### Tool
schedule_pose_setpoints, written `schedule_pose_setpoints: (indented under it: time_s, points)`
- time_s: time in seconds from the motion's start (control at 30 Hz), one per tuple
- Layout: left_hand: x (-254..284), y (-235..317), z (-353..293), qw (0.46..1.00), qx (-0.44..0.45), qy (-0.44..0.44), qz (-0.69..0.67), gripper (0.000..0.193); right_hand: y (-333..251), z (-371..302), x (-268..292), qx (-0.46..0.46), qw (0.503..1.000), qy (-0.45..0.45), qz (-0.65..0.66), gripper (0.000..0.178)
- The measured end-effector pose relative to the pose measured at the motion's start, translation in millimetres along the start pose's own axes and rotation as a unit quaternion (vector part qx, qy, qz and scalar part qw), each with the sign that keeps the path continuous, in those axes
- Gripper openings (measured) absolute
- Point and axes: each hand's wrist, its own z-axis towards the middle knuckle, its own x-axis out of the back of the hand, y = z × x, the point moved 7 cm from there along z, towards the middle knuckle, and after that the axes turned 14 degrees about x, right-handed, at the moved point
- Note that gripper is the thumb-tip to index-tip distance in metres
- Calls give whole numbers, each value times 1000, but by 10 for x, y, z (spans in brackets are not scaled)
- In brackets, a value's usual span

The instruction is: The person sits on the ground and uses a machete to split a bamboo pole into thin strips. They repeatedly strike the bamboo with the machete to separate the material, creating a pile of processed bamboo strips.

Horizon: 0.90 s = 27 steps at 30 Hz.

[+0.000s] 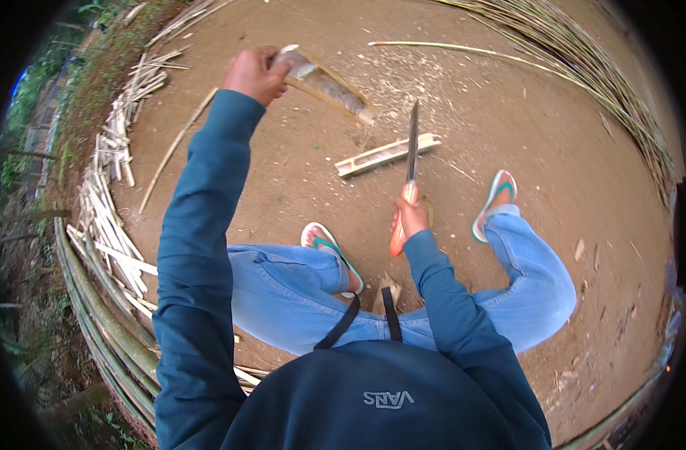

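A split length of bamboo (388, 154) lies on bare brown earth (553, 135) strewn with pale chips. Cut bamboo strips (107, 217) are heaped at the left edge; thin canes (598, 67) curve along the right.

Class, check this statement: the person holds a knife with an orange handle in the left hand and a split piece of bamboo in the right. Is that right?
Not quite: the hands are swapped. The head view shows the knife in the right hand, and the split piece of bamboo in the left hand.
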Motion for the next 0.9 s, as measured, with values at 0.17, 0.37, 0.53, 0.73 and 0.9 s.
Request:
schedule_pose_setpoints:
  time_s: [0.17,0.37,0.53,0.73,0.9]
  points:
    - [-1130,371,-297,981,-106,-16,162,27,-793,-232,425,112,992,59,23,20]
    - [-1790,-343,222,963,31,-14,268,33,-854,-406,602,149,983,97,41,19]
    - [-1154,-550,402,982,1,52,183,29,-753,-435,516,141,986,87,21,18]
    - [-1320,-60,-105,989,-45,-9,139,29,-826,-613,237,205,975,8,-89,18]
    - [-1713,-155,-378,996,-24,48,67,34,-1119,-686,-7,371,891,-23,-261,25]
